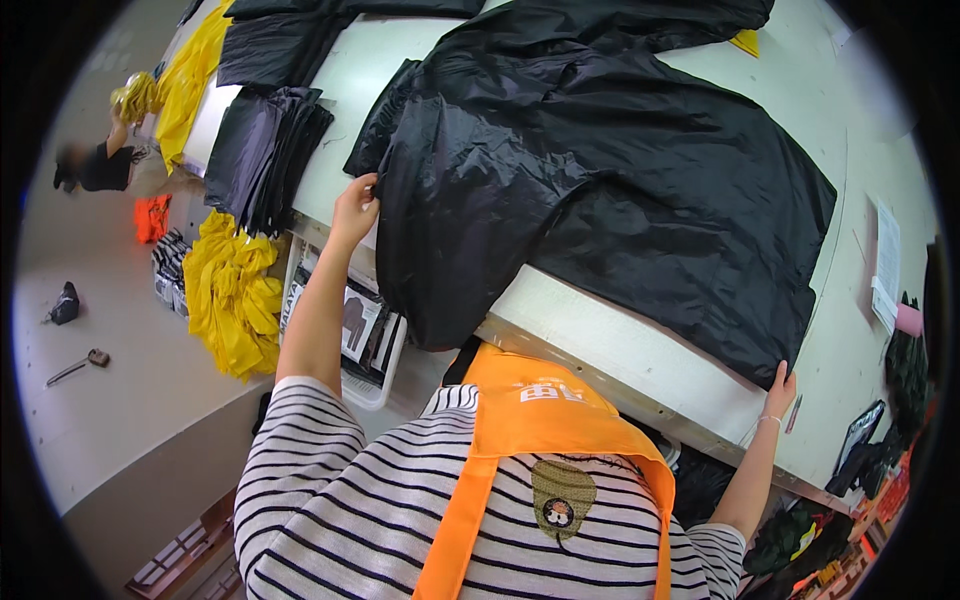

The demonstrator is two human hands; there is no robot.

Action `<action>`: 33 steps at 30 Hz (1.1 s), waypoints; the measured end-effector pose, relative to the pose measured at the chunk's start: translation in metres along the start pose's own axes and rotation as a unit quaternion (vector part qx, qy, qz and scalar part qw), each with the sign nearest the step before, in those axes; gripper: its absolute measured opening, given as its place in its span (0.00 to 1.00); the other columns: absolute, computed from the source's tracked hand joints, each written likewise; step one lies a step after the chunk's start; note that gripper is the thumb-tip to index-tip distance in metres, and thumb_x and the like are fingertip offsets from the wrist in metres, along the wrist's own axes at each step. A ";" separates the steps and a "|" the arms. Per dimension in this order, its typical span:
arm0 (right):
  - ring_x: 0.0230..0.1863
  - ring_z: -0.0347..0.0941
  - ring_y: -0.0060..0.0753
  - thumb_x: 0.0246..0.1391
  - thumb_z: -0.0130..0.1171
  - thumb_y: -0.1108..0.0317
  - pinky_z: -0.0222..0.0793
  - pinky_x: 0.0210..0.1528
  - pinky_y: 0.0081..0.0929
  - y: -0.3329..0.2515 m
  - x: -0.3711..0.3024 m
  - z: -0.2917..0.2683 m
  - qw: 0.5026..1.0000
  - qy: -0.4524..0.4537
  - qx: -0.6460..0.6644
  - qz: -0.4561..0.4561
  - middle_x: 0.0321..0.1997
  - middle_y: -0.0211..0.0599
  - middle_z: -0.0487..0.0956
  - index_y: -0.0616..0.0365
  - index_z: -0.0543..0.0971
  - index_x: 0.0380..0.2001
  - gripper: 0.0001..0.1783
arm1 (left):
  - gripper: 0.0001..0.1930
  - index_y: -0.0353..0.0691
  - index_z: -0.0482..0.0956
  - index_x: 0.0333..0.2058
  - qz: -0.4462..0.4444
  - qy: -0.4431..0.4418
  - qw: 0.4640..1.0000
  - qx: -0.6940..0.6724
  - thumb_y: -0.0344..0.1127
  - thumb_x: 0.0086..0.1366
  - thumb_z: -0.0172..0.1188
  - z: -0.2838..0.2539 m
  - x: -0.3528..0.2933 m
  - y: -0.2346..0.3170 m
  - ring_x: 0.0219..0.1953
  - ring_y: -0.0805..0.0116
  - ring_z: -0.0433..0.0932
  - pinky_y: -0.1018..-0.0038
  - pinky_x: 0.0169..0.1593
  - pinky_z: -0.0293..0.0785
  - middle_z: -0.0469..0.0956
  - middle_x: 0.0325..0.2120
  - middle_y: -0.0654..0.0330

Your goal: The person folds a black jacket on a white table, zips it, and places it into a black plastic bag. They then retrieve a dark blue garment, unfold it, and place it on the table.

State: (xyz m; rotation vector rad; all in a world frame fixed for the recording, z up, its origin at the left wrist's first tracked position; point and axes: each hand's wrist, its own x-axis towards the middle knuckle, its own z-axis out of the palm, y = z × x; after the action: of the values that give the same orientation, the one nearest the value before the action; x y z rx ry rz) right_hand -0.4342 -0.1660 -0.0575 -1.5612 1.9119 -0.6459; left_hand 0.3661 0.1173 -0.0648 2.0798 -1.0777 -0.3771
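Observation:
A large black shiny rainwear-like garment [600, 170] lies spread and creased over the white table [600, 325], with one part hanging over the near edge. My left hand [355, 210] pinches the garment's left edge between thumb and fingers. Far to the right, my right hand [778, 390] grips the garment's lower right corner by the table's near edge. Both arms are stretched wide apart. Whether the garment is a coat or trousers I cannot tell.
Folded black garments [262, 155] are stacked at the table's left. Yellow fabric [235, 295] hangs bunched beside them. Below is a white basket [372, 392] of packaged goods. A paper sheet [886, 265] and a pink roll [908, 320] lie right. A person [105, 165] stands far left.

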 end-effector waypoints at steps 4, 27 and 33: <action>0.30 0.62 0.23 0.60 0.51 0.53 0.62 0.38 0.21 -0.019 -0.008 0.000 0.997 0.053 -0.017 -0.044 0.27 0.33 0.73 0.66 0.72 0.28 0.22 | 0.09 0.32 0.78 0.35 0.020 -0.024 0.997 0.072 0.28 0.54 0.61 -0.024 0.021 0.001 0.26 0.72 0.76 0.77 0.30 0.69 0.78 0.22 0.60; 0.70 0.44 0.47 0.56 0.49 0.44 0.40 0.68 0.29 -0.201 -0.304 0.287 0.702 -0.708 -0.029 -0.072 0.68 0.56 0.49 0.75 0.49 0.61 0.47 | 0.16 0.45 0.81 0.27 -0.120 -0.081 0.914 0.378 0.51 0.53 0.56 0.001 0.002 0.020 0.37 0.48 0.74 0.59 0.41 0.71 0.78 0.27 0.47; 0.28 0.74 0.51 0.57 0.50 0.49 0.66 0.34 0.40 -0.201 -0.357 0.347 0.812 -0.576 0.082 -0.047 0.23 0.55 0.75 0.66 0.75 0.24 0.26 | 0.16 0.44 0.81 0.26 -0.099 -0.051 0.912 0.396 0.52 0.52 0.58 0.006 0.003 0.030 0.36 0.48 0.75 0.59 0.38 0.72 0.78 0.26 0.48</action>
State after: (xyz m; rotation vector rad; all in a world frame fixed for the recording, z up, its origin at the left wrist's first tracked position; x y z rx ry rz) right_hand 0.0011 0.1424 -0.1195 -1.3994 0.8227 0.1535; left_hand 0.3477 0.1012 -0.0464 2.9307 -1.2073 -0.1476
